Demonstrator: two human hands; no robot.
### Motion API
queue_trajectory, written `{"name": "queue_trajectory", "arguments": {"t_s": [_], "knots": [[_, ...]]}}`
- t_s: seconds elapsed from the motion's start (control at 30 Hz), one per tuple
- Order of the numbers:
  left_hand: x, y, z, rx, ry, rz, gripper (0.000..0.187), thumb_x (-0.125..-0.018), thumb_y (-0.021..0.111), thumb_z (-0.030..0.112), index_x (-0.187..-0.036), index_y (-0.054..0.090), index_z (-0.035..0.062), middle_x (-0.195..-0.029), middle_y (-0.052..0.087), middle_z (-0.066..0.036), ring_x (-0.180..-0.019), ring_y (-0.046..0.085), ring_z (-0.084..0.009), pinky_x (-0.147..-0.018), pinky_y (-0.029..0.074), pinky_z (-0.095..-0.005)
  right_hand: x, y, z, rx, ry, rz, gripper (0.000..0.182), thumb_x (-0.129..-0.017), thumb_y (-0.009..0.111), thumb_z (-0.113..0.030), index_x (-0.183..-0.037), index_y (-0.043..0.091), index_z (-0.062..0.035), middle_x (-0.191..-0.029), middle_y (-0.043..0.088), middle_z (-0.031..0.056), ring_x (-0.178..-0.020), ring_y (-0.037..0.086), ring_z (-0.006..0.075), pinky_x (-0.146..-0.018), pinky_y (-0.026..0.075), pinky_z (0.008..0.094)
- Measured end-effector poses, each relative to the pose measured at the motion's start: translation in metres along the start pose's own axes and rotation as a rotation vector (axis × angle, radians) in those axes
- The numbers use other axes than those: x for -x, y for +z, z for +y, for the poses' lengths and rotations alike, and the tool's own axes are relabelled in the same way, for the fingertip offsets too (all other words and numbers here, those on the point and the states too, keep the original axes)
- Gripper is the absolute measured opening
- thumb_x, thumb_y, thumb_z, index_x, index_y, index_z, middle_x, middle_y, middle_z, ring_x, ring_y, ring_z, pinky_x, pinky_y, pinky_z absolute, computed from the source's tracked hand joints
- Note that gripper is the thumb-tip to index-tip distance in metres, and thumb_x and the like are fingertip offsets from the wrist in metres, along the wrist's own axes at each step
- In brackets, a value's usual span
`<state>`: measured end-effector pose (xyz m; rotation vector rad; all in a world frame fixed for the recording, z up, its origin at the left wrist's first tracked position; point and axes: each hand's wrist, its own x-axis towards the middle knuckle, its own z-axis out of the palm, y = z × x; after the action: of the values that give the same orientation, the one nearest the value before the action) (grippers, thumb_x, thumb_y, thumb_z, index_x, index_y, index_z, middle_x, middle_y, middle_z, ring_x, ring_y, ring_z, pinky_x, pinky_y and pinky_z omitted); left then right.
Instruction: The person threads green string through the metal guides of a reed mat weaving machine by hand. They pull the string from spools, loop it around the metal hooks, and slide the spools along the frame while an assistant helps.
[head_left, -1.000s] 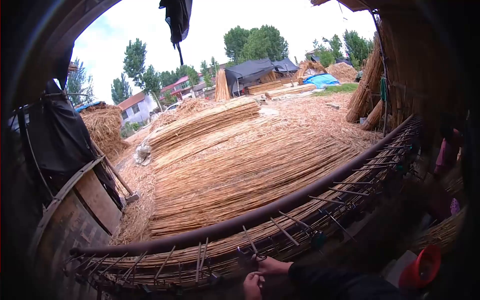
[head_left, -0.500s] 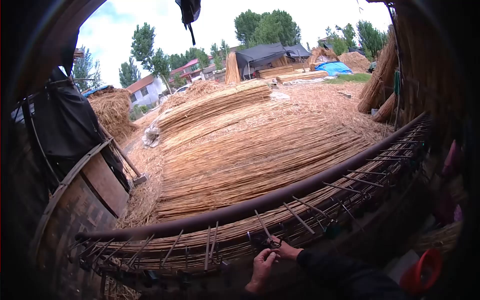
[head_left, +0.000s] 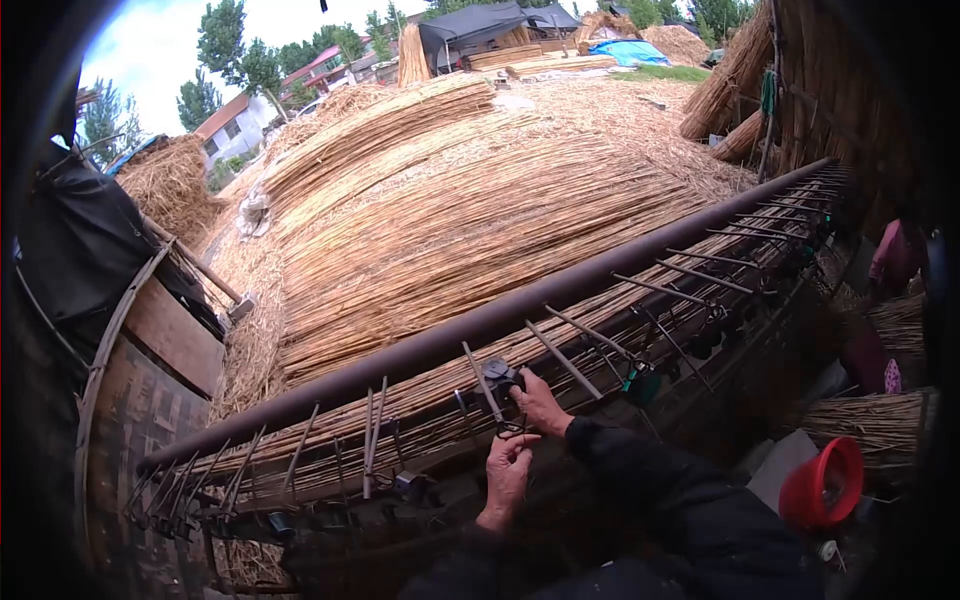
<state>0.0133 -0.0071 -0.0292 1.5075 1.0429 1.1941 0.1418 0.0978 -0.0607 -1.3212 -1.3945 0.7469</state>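
Right hand closed on small dark spool against a metal peg; left hand just below, fingers pinched on a thin dark loop, likely cord. Spool sits at mid-length of the loom, on the near side of the long dark rail. Rail long axis from lower left to upper right; pegs slant off it toward the near side, closely spaced. Woven reed mat under pegs, stalks parallel to rail. Little room between neighbouring pegs; open space only below the mat edge. Red bucket lower right, well apart. Reed piles beyond rail
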Motion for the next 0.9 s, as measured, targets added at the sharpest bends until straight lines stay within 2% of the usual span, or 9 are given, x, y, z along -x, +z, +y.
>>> {"name": "queue_trajectory", "arguments": {"t_s": [0.07,0.27,0.33,0.4,0.47,0.53,0.63,0.73,0.9], "knots": [[-0.012,-0.003,-0.016,-0.128,0.042,0.206,0.016,-0.081,0.057,-0.008,-0.091,0.066,0.0003,-0.092,0.054,-0.004,-0.074,0.05,-0.0102,-0.067,0.043,-0.0239,-0.005,0.012,0.012,-0.478,0.35,-0.022,0.02,-0.098,0.043,-0.017,-0.106,0.053,-0.0031,-0.083,0.064,0.0079,-0.061,0.059,0.0137,-0.052,0.047,0.0282],[-0.056,-0.018,0.001,-0.4,0.112,0.406,0.028,-0.089,0.064,0.011,-0.113,0.055,-0.0007,-0.103,0.054,-0.008,-0.075,0.055,-0.0132,-0.07,0.048,-0.028,-0.003,0.008,0.007,-0.803,0.549,-0.152,0.027,-0.1,0.032,-0.018,-0.119,0.046,-0.0059,-0.084,0.062,0.0065,-0.058,0.059,0.0125,-0.048,0.047,0.0258],[-0.068,-0.021,-0.021,-0.343,0.044,0.33,0.046,-0.09,0.067,0.022,-0.124,0.046,-0.0015,-0.106,0.053,-0.01,-0.079,0.054,-0.0138,-0.072,0.047,-0.0284,-0.008,0.009,0.016,-0.612,0.437,-0.139,0.024,-0.099,0.035,-0.018,-0.113,0.047,-0.0033,-0.094,0.06,0.0125,-0.07,0.062,0.0169,-0.046,0.049,0.026],[-0.079,-0.031,-0.052,-0.451,0.063,0.289,0.08,-0.086,0.064,0.049,-0.136,0.035,-0.0061,-0.122,0.052,-0.02,-0.102,0.058,-0.028,-0.09,0.044,-0.0361,-0.011,0.001,0.022,-0.419,0.445,-0.23,0.025,-0.095,0.041,-0.017,-0.113,0.048,-0.0004,-0.102,0.058,0.0181,-0.078,0.062,0.0252,-0.057,0.052,0.0339],[-0.086,-0.036,-0.065,-0.195,-0.143,0.185,0.078,-0.088,0.06,0.052,-0.136,0.036,-0.0049,-0.124,0.054,-0.022,-0.11,0.054,-0.0316,-0.097,0.039,-0.0381,-0.012,0.002,0.038,0.181,-0.297,-0.155,0.031,-0.087,0.052,-0.015,-0.113,0.049,0.0021,-0.097,0.057,0.0206,-0.081,0.06,0.0321,-0.074,0.05,0.0412],[-0.085,-0.041,-0.08,-0.14,-0.163,0.171,0.066,-0.093,0.054,0.05,-0.128,0.047,-0.0046,-0.112,0.061,-0.018,-0.1,0.057,-0.0241,-0.09,0.043,-0.0334,-0.015,-0.011,0.033,0.133,-0.228,-0.323,0.032,-0.084,0.051,-0.011,-0.113,0.049,0.0022,-0.098,0.058,0.021,-0.085,0.059,0.0314,-0.078,0.048,0.0406],[-0.08,-0.047,-0.083,0.044,-0.321,0.057,0.054,-0.099,0.043,0.047,-0.085,0.066,-0.0004,-0.074,0.061,-0.001,-0.068,0.051,-0.0082,-0.061,0.043,-0.0247,-0.02,-0.041,-0.004,-0.013,0.012,-0.788,0.041,-0.076,0.047,0.0,-0.117,0.05,-0.001,-0.102,0.06,0.0191,-0.097,0.058,0.0283,-0.086,0.044,0.0378],[-0.076,-0.048,-0.054,-0.177,-0.326,-0.007,0.057,-0.099,0.04,0.049,-0.08,0.064,0.0007,-0.07,0.06,0.001,-0.064,0.052,-0.0089,-0.057,0.042,-0.0254,-0.012,-0.042,-0.003,-0.183,-0.157,-0.767,0.048,-0.075,0.046,0.003,-0.122,0.049,-0.005,-0.1,0.061,0.0155,-0.095,0.059,0.0261,-0.087,0.045,0.036],[-0.107,-0.062,-0.054,0.037,-0.455,-0.337,0.058,-0.101,0.029,0.047,-0.108,0.064,0.0017,-0.075,0.06,-0.002,-0.068,0.053,-0.0101,-0.065,0.043,-0.0249,0.007,-0.049,-0.016,-0.128,-0.403,-0.724,0.082,-0.073,0.052,0.009,-0.146,0.03,-0.0216,-0.121,0.058,0.0163,-0.109,0.061,0.0317,-0.089,0.047,0.0383]]}}
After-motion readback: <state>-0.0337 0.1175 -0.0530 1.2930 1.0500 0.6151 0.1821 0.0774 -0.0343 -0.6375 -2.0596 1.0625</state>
